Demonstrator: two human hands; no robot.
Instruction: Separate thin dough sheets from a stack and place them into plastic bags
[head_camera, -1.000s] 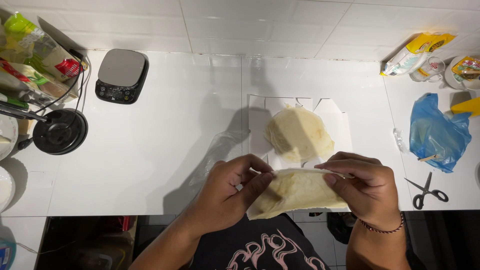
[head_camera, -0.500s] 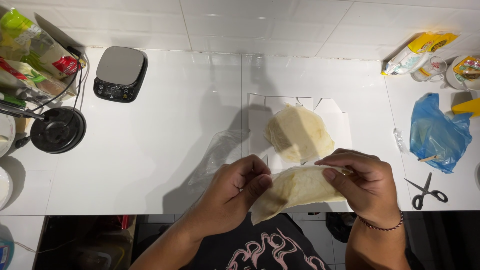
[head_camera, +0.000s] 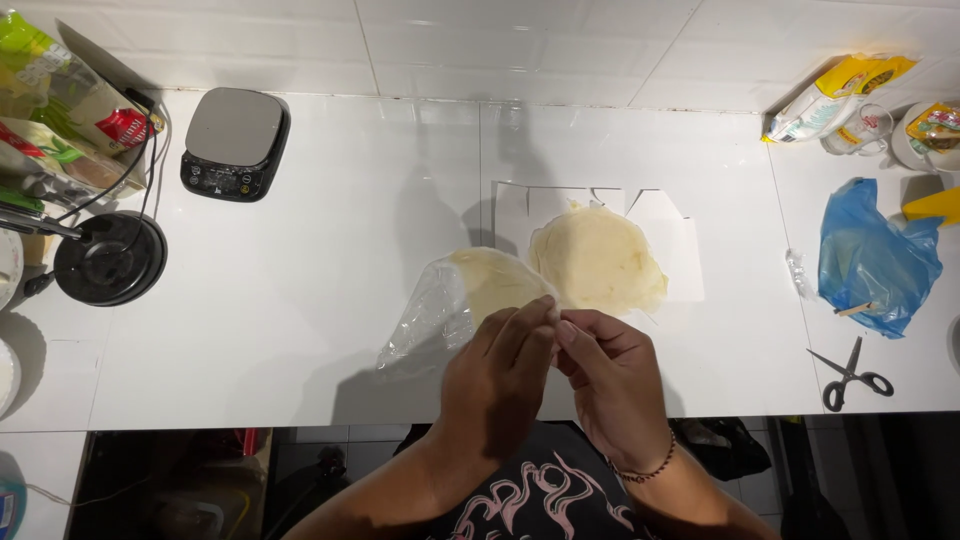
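Head view: I look down at my two hands over the white surface (head_camera: 300, 330).
Left grip (head_camera: 505, 375): my fingers pinch the edge of a thin clear sheet (head_camera: 440, 305) with a round flat wrap (head_camera: 495, 285) on it.
Right grip (head_camera: 615, 375): my fingertips pinch the same edge, touching my left fingers.
Wrap place: near the middle, just left of the wrap stack (head_camera: 600, 260) on white paper (head_camera: 680, 250).
Far left: kitchen scale (head_camera: 235, 140).
Right: blue bag (head_camera: 875, 255), scissors (head_camera: 850, 375).

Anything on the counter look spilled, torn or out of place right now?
Nothing spilled or torn. Both hands pinch a thin wrapper sheet with clear film hanging left. The scissors lie open near the counter's front edge.
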